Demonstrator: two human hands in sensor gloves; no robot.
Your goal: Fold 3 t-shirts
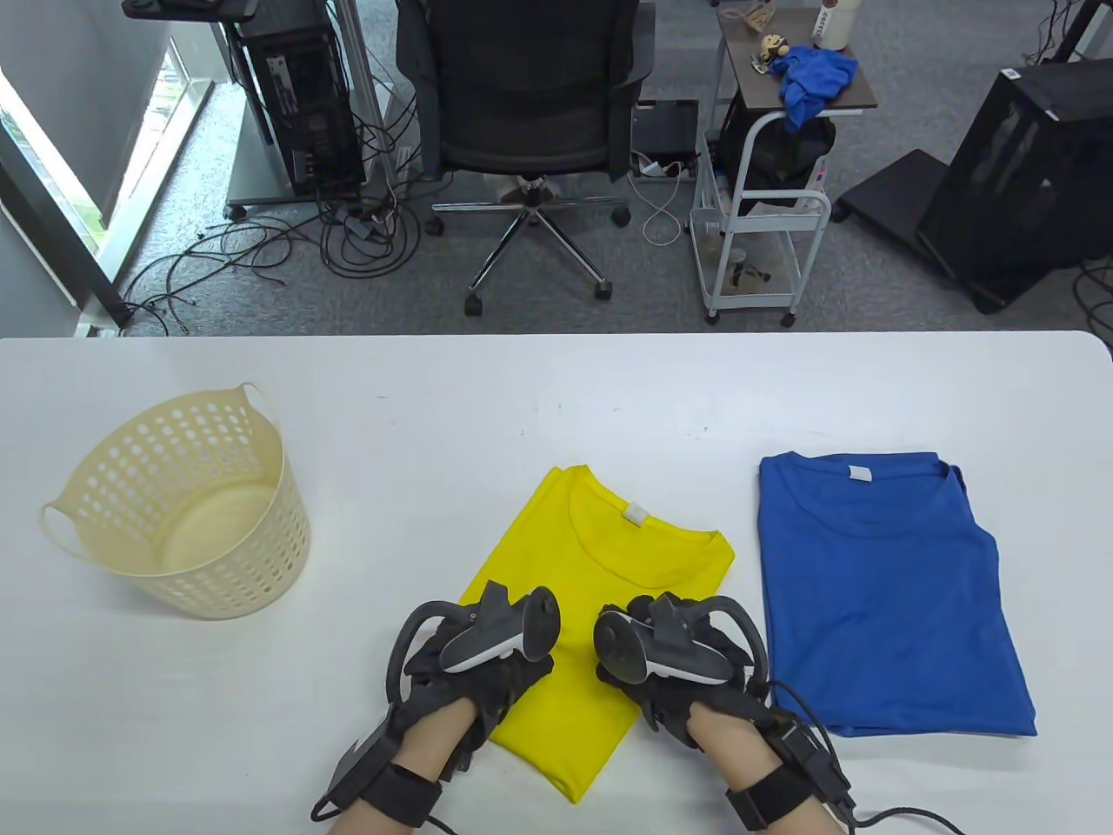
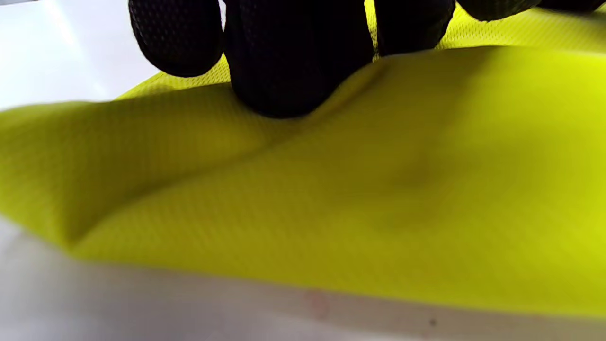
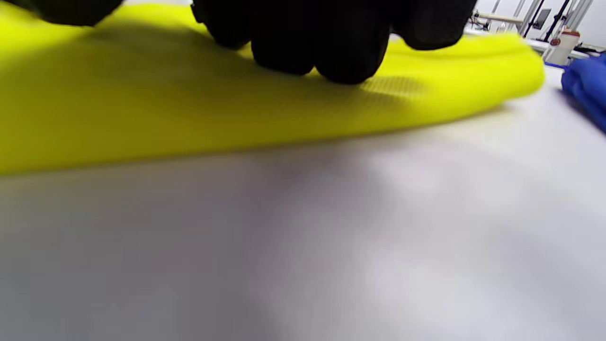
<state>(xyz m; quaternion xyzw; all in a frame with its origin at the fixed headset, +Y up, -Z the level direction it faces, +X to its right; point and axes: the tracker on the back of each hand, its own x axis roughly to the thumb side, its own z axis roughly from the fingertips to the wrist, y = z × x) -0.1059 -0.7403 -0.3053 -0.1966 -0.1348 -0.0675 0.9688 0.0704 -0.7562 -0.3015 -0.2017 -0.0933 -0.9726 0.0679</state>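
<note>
Both gloved hands rest on the near part of the yellow t-shirt (image 1: pixel 591 600), which lies partly folded on the white counter (image 1: pixel 435 417). The left hand (image 1: pixel 474 670) sits on the shirt's left edge; in the left wrist view its fingers (image 2: pixel 293 61) press down into the fabric, and a crease runs out from under them. Whether they pinch the cloth or only press it cannot be told. The right hand (image 1: pixel 678 670) sits on the shirt's right edge, its fingers (image 3: pixel 341 42) side by side and bearing on the top of the yellow cloth, with a rolled fold just beyond them; here too a pinch cannot be made out.

Right of the right hand's fingers, close beside the yellow shirt without touching it, lies a blue t-shirt (image 1: pixel 878 591), folded into a flat rectangle with its collar away from the person. Well left of the left hand's fingers stands a cream perforated laundry basket (image 1: pixel 187 509), upright.

Beyond the counter's far edge are a black office chair (image 1: pixel 526 113) and a white trolley (image 1: pixel 765 217) with a blue cloth (image 1: pixel 813 83) on top.
</note>
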